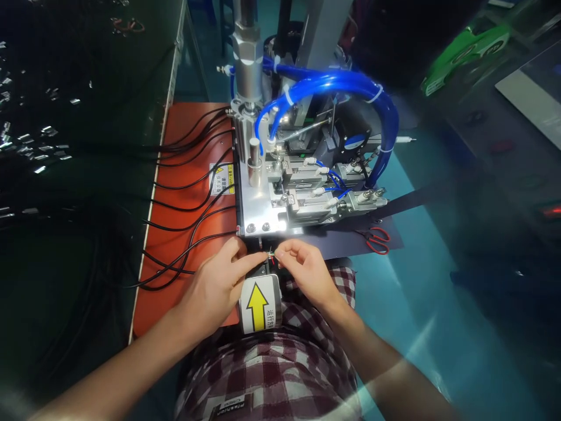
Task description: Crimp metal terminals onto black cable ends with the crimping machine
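Observation:
My left hand (pixel 221 272) reaches in from the left, its index finger stretched to a small cluster of thin coloured wire ends (pixel 271 255) at the front of a metal pneumatic machine (pixel 263 204). From the right, my right hand (pixel 304 266) pinches the same wires between thumb and fingertips. The fingertips of both hands almost meet there. Just below them is a block with a white label and a yellow arrow (pixel 258 307). What the left thumb and curled fingers touch is hidden.
Black cables (pixel 175 207) run across the orange board (pixel 175 126) on the left. Thick blue air hoses (pixel 337 82) loop above the machine. Red-handled scissors (pixel 377 240) lie on the dark plate at right. A green reel (pixel 467 55) stands further off.

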Motion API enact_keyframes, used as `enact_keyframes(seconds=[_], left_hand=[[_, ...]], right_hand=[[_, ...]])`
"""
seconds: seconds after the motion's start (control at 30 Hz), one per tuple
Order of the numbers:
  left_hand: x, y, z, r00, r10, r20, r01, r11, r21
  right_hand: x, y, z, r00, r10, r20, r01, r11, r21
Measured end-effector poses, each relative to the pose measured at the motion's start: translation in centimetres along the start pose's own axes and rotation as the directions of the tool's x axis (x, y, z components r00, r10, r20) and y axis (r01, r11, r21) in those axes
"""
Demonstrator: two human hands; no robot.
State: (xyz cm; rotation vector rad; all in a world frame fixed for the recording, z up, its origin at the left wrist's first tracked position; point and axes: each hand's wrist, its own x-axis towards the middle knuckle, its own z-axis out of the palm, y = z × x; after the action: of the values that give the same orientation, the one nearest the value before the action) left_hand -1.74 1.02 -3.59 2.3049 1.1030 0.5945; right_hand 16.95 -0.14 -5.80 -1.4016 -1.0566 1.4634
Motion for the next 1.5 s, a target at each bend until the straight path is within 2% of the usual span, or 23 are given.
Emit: enact_keyframes(seconds=[0.2,0.63,0.87,1.1,1.33,1.5], left_hand=[[0.2,0.1,0.0,1.000,0.007,0.022,-0.009,0.997,0.079],[0.2,0.4,0.0,1.000,0.024,0.018,-0.026,0.992,0.127],[0.1,0.2,0.2,0.998,0.059,-0.001,-0.057,0.977,0.207],[0.1,0.2,0.2,0.996,0.090,-0.028,-0.081,0.971,0.223],[0.1,0.2,0.3,0.995,0.100,-0.027,-0.091,0.967,0.237],[0.1,0.3,0.2,0.993,0.117,-0.012,-0.108,0.948,0.300]], right_hand=[[0.1,0.1,0.0,1.000,0.011,-0.003,-0.011,1.000,0.001],[0.0,-0.4,0.0,0.996,0.083,0.033,-0.083,0.996,0.015],[-0.2,0.6,-0.1,0.998,-0.068,0.009,0.068,0.991,-0.111],[-0.3,1.4,-0.1,0.956,-0.292,-0.005,0.278,0.913,-0.299],[-0.2,1.6,-0.3,0.939,-0.344,0.018,0.328,0.875,-0.356],[-0.4,0.7,-0.3,0.940,-0.339,0.039,0.317,0.824,-0.470]])
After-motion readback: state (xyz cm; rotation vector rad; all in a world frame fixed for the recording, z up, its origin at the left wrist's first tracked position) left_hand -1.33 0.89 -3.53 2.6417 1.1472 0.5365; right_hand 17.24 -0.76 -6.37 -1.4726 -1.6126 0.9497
